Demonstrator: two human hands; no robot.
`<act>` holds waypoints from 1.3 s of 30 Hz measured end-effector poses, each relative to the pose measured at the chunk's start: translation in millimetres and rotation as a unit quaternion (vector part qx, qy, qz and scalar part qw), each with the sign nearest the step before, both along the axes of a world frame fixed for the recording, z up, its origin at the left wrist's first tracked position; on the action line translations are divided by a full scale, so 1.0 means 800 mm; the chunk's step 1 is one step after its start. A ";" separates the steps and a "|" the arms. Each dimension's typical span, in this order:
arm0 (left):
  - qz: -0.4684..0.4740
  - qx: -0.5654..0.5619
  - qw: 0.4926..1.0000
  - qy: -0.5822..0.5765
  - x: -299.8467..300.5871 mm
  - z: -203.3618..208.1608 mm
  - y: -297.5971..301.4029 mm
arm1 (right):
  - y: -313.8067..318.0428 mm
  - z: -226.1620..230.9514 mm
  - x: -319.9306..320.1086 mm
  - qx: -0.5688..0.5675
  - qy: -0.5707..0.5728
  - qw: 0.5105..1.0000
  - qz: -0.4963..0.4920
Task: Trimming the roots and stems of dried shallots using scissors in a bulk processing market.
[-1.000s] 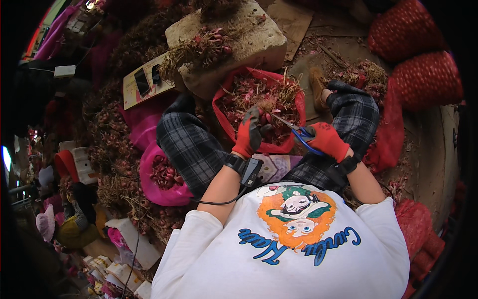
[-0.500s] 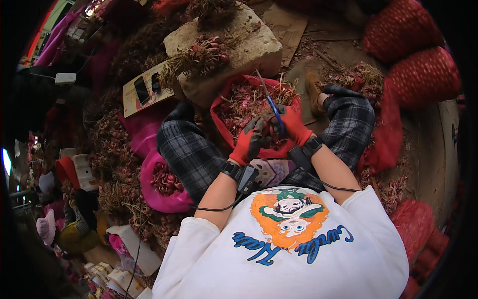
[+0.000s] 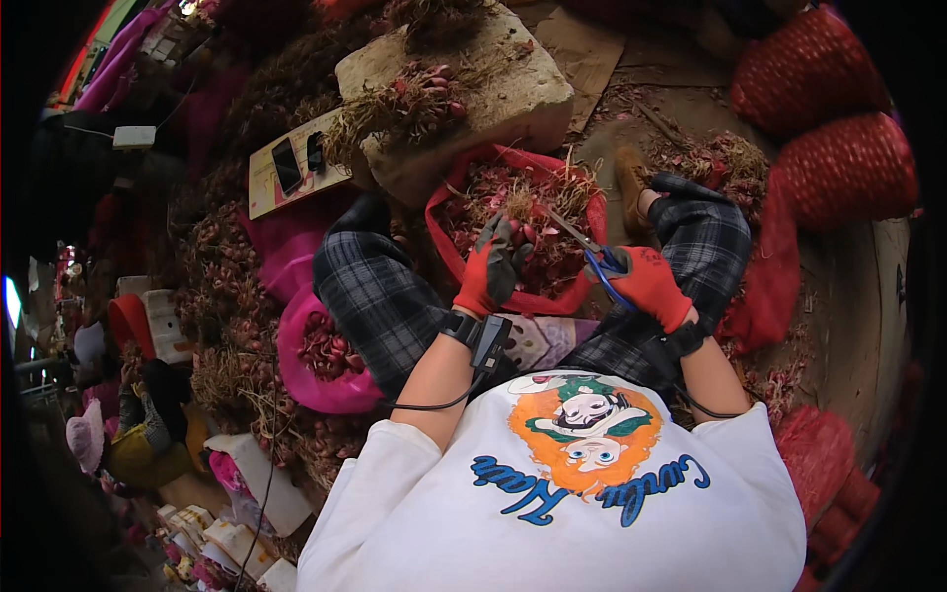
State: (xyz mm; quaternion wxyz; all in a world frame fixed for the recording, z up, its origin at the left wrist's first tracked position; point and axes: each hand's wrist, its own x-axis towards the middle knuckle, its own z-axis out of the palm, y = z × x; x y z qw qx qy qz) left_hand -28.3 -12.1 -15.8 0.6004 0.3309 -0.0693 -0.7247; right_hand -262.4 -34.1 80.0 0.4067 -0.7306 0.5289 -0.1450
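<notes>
My left hand (image 3: 495,271), in a red glove with dark grey palm and fingers, is closed on a few shallots (image 3: 523,234) whose reddish bulbs show beside the fingertips. My right hand (image 3: 643,282), gloved the same way, grips scissors (image 3: 590,247) by their blue handles. The metal blades point up and left toward the shallots, apart from my left hand. Beneath both hands is a red mesh bag (image 3: 439,219), its mouth spread wide, with shallots and dry trimmings inside.
Beyond the bag stands a pale foam block (image 3: 528,74) carrying shallot bunches (image 3: 419,104). A phone (image 3: 286,165) lies on a board (image 3: 261,192) at left. Near my left knee is a pink bag (image 3: 291,370) of shallots. Full red mesh sacks (image 3: 838,173) stand at far right.
My right hand has pulled away to the right with the scissors, whose blades now tilt up-left. My left hand stays nearly in place, and bulbs now show beside its fingers.
</notes>
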 end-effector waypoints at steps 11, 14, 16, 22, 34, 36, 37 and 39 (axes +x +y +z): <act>-0.030 0.002 0.999 -0.019 -0.003 0.005 0.003 | 0.017 0.003 0.006 -0.030 0.094 0.995 0.030; -0.038 -0.006 0.999 -0.030 -0.002 0.002 0.004 | 0.017 -0.008 0.003 -0.049 0.104 0.992 0.044; -0.041 -0.002 0.998 -0.042 -0.005 0.004 0.004 | 0.017 -0.010 0.001 -0.061 0.109 0.991 0.046; -0.071 -0.009 0.992 -0.102 -0.001 0.018 0.007 | 0.013 -0.006 -0.002 -0.090 0.139 0.983 0.078; -0.080 -0.027 0.993 -0.086 0.006 0.007 0.008 | 0.005 -0.050 -0.013 0.043 0.024 0.995 0.089; -0.094 -0.025 0.992 -0.077 0.007 0.008 0.007 | 0.002 -0.046 -0.013 0.149 -0.093 0.980 0.091; -0.096 -0.025 0.992 -0.077 0.007 0.008 0.006 | 0.004 -0.041 -0.013 0.149 -0.093 0.980 0.089; -0.103 -0.018 0.991 -0.083 0.010 0.006 0.006 | 0.008 -0.011 -0.001 -0.015 0.109 0.989 0.102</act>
